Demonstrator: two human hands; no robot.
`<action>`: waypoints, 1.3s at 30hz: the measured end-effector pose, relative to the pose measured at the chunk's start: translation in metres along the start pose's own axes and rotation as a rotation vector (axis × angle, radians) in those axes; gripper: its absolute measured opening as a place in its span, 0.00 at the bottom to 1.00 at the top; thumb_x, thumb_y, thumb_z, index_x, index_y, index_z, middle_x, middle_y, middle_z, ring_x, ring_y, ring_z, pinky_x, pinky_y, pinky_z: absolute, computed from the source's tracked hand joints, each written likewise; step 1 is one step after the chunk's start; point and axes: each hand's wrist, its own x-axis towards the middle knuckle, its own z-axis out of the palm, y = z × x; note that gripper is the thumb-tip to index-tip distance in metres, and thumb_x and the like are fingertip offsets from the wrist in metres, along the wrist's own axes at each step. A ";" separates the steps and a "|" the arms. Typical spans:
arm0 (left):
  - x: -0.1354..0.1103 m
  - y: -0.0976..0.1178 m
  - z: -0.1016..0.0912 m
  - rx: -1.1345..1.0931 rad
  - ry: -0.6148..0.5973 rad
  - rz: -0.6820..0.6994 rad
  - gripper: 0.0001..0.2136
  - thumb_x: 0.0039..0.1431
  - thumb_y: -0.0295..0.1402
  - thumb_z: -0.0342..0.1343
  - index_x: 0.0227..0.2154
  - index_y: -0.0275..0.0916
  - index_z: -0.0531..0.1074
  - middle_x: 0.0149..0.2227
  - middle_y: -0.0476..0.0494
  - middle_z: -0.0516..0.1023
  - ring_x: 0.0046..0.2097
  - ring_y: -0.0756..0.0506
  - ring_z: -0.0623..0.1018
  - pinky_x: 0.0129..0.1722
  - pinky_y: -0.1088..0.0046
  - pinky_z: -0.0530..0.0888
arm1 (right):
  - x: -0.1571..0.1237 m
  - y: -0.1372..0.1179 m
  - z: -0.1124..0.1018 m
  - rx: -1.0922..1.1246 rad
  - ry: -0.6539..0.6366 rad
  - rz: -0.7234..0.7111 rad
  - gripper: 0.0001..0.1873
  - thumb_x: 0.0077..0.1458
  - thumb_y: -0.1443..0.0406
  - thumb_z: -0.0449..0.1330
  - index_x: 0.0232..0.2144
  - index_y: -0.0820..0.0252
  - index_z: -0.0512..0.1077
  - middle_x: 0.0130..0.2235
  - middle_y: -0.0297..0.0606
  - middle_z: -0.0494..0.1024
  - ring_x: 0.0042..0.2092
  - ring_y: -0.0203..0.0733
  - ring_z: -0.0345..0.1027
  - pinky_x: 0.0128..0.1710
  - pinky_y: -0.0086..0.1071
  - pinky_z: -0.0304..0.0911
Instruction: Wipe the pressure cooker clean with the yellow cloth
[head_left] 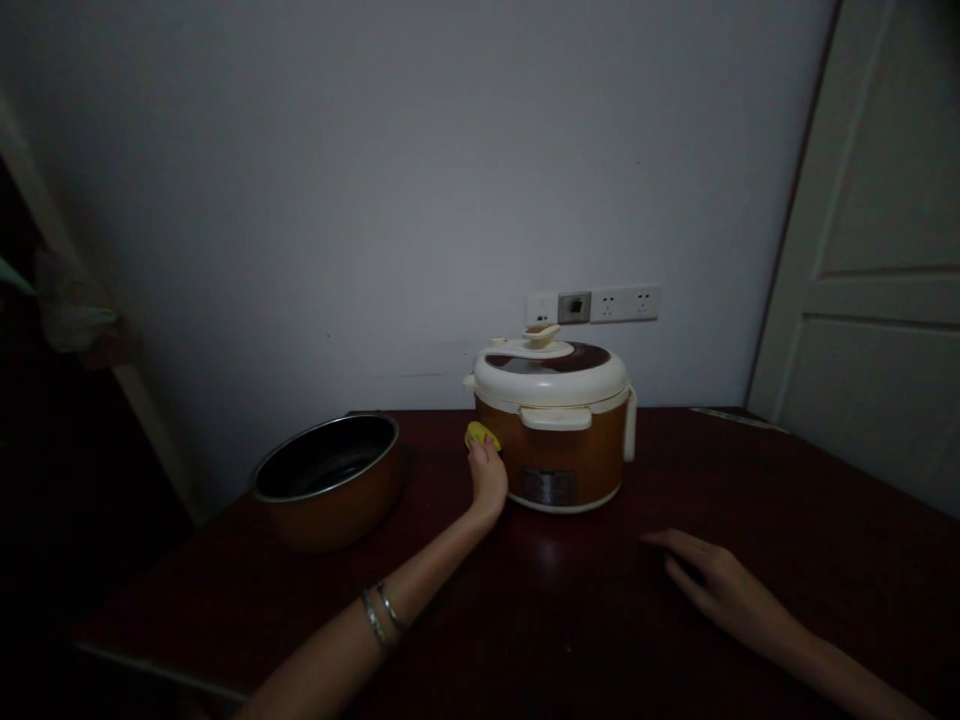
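Observation:
A brown rice cooker (559, 455) with a closed white lid (551, 372) stands on the dark red table (570, 610) near the wall. My left hand (487, 475) is closed on a small yellow sponge (481, 434) and presses it against the cooker's left side. Two bangles circle that wrist. My right hand (712, 580) lies flat on the table to the front right of the cooker, fingers stretched out, holding nothing.
A metal inner pot (330, 490) with a dark inside sits on the table to the left of the cooker. Wall sockets (592, 305) are mounted behind the cooker. A white door (877, 290) stands at the right. The room is dim.

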 end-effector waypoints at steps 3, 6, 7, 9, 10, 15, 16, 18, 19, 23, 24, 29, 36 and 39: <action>-0.011 -0.019 -0.003 0.028 0.021 -0.059 0.09 0.62 0.31 0.42 0.43 0.37 0.63 0.45 0.35 0.72 0.49 0.45 0.73 0.53 0.64 0.65 | 0.000 0.001 0.000 0.012 0.005 -0.011 0.16 0.58 0.64 0.50 0.45 0.59 0.73 0.45 0.42 0.79 0.45 0.44 0.74 0.45 0.38 0.71; -0.014 -0.015 -0.003 0.044 0.012 -0.002 0.13 0.61 0.31 0.44 0.48 0.37 0.63 0.51 0.33 0.70 0.55 0.44 0.70 0.56 0.63 0.63 | -0.001 0.001 -0.001 0.024 0.012 -0.020 0.16 0.59 0.64 0.50 0.45 0.58 0.73 0.44 0.42 0.79 0.44 0.44 0.74 0.45 0.38 0.71; -0.013 -0.009 -0.002 0.062 0.007 0.043 0.16 0.61 0.32 0.44 0.51 0.36 0.61 0.54 0.32 0.67 0.59 0.43 0.66 0.59 0.62 0.61 | -0.001 0.000 -0.001 0.026 0.010 -0.020 0.16 0.59 0.64 0.50 0.45 0.58 0.73 0.44 0.42 0.79 0.44 0.44 0.74 0.45 0.38 0.71; -0.008 0.007 -0.001 0.123 -0.013 0.192 0.22 0.62 0.33 0.43 0.58 0.35 0.54 0.63 0.31 0.57 0.65 0.41 0.55 0.63 0.58 0.53 | -0.001 -0.002 -0.003 0.028 0.006 -0.020 0.15 0.58 0.64 0.50 0.43 0.58 0.74 0.44 0.42 0.79 0.44 0.44 0.75 0.45 0.38 0.71; -0.005 0.015 -0.001 0.166 -0.032 0.292 0.24 0.62 0.33 0.42 0.61 0.36 0.50 0.66 0.32 0.51 0.67 0.41 0.50 0.65 0.58 0.49 | -0.001 -0.004 -0.004 0.029 0.006 -0.021 0.15 0.58 0.65 0.50 0.43 0.58 0.74 0.43 0.42 0.79 0.43 0.44 0.75 0.44 0.38 0.71; 0.003 0.028 -0.004 0.403 -0.113 0.791 0.32 0.63 0.28 0.38 0.66 0.41 0.30 0.69 0.42 0.33 0.68 0.42 0.38 0.66 0.55 0.45 | 0.000 -0.011 -0.009 0.030 0.004 -0.060 0.14 0.58 0.66 0.49 0.39 0.58 0.74 0.40 0.41 0.79 0.41 0.42 0.75 0.42 0.36 0.72; 0.000 0.023 -0.005 0.445 -0.118 0.858 0.33 0.62 0.27 0.38 0.66 0.41 0.26 0.69 0.43 0.30 0.68 0.41 0.37 0.66 0.53 0.45 | 0.000 -0.012 -0.010 0.033 0.001 -0.072 0.14 0.58 0.67 0.49 0.38 0.58 0.74 0.39 0.41 0.79 0.40 0.41 0.75 0.41 0.35 0.72; -0.008 0.009 -0.009 0.521 -0.128 0.944 0.34 0.62 0.26 0.37 0.65 0.41 0.21 0.68 0.43 0.24 0.68 0.39 0.34 0.65 0.51 0.47 | 0.001 -0.014 -0.011 0.040 0.000 -0.090 0.14 0.58 0.67 0.48 0.36 0.58 0.74 0.38 0.41 0.79 0.40 0.40 0.75 0.41 0.34 0.72; -0.015 0.002 -0.011 0.559 -0.139 0.964 0.35 0.62 0.26 0.37 0.64 0.41 0.21 0.68 0.42 0.23 0.67 0.39 0.33 0.65 0.50 0.49 | 0.001 -0.015 -0.011 0.041 0.004 -0.094 0.13 0.58 0.67 0.48 0.36 0.58 0.74 0.38 0.40 0.79 0.39 0.40 0.75 0.40 0.34 0.72; -0.038 -0.018 -0.032 0.790 -0.302 1.032 0.36 0.60 0.24 0.39 0.64 0.32 0.22 0.67 0.31 0.26 0.67 0.34 0.35 0.61 0.47 0.57 | 0.002 -0.020 -0.014 0.049 0.013 -0.101 0.13 0.59 0.67 0.48 0.35 0.58 0.74 0.37 0.39 0.78 0.38 0.39 0.75 0.39 0.33 0.71; -0.042 -0.019 -0.037 0.869 -0.372 1.076 0.37 0.59 0.23 0.41 0.65 0.30 0.24 0.67 0.28 0.29 0.67 0.32 0.37 0.60 0.47 0.59 | 0.002 -0.021 -0.014 0.054 0.013 -0.103 0.13 0.59 0.67 0.48 0.35 0.58 0.74 0.36 0.39 0.78 0.38 0.39 0.74 0.38 0.32 0.71; -0.044 -0.007 -0.052 1.145 -0.686 1.284 0.31 0.62 0.35 0.45 0.64 0.27 0.46 0.65 0.26 0.50 0.66 0.34 0.48 0.61 0.55 0.56 | 0.002 -0.023 -0.016 0.050 0.011 -0.104 0.14 0.59 0.67 0.47 0.34 0.58 0.73 0.35 0.39 0.77 0.36 0.39 0.74 0.37 0.32 0.70; -0.034 0.032 -0.017 1.072 -0.759 1.503 0.18 0.65 0.34 0.41 0.49 0.27 0.69 0.64 0.27 0.54 0.66 0.37 0.51 0.63 0.60 0.54 | 0.001 -0.024 -0.018 0.010 -0.018 -0.123 0.13 0.57 0.70 0.47 0.34 0.59 0.72 0.34 0.39 0.77 0.35 0.38 0.73 0.35 0.31 0.68; -0.033 0.042 0.012 1.019 -0.813 1.591 0.16 0.65 0.27 0.38 0.44 0.33 0.71 0.64 0.36 0.57 0.66 0.44 0.54 0.63 0.67 0.55 | 0.002 -0.026 -0.017 -0.004 -0.019 -0.129 0.14 0.57 0.71 0.46 0.33 0.59 0.72 0.34 0.40 0.76 0.35 0.39 0.72 0.35 0.32 0.68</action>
